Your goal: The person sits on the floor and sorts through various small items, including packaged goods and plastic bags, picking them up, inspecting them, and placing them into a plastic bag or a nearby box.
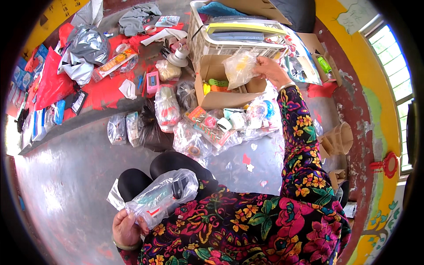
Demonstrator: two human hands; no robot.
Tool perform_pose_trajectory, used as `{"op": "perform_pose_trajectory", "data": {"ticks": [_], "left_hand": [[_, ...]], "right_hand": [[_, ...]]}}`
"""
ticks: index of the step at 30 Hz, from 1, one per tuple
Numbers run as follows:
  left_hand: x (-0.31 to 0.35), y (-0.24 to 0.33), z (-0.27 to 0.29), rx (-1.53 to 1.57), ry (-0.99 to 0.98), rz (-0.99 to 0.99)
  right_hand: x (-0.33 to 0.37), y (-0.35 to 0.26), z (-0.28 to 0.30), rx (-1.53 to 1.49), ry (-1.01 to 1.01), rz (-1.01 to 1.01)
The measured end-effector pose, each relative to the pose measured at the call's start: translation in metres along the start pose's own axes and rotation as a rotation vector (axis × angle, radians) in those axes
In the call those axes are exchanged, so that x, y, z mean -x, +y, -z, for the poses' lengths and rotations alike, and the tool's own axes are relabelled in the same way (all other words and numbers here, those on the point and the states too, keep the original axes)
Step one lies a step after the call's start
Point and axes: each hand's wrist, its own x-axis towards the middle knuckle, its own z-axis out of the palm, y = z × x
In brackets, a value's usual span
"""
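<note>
My left hand (126,229) sits low by my knee, pinching the end of a clear plastic bag (163,196) with a long pale item inside; the bag lies across my lap. My right hand (270,70) reaches far forward, gripping a small clear bag with something yellow in it (239,67) above an open cardboard box (216,99). The box holds small orange and green pieces. My right sleeve is dark with bright flowers.
A white plastic crate (201,42) with flat items stands behind the box. Several small filled clear bags (194,132) lie on the grey floor in front of me. Red sheets (53,84), silver bags (86,48) and cloth lie to the left. A paper bag (338,139) sits right.
</note>
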Motion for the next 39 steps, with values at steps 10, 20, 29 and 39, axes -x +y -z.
{"op": "perform_pose_trajectory", "data": {"ticks": [10,20,29,39], "left_hand": [[-0.011,0.000,-0.008,0.006,0.021,0.114],[-0.038,-0.003,-0.036,0.214,-0.199,-0.014],[-0.051,-0.015,-0.023,0.381,-0.214,-0.017],[-0.053,-0.019,-0.016,0.436,-0.135,-0.109]], "right_hand": [[0.073,-0.038,-0.103,-0.581,-0.253,0.244],[0.125,-0.057,-0.263,-0.687,-0.688,0.122],[0.150,-0.065,-0.292,-0.430,-0.700,0.058],[0.152,-0.055,-0.304,-0.636,-0.719,0.086]]}}
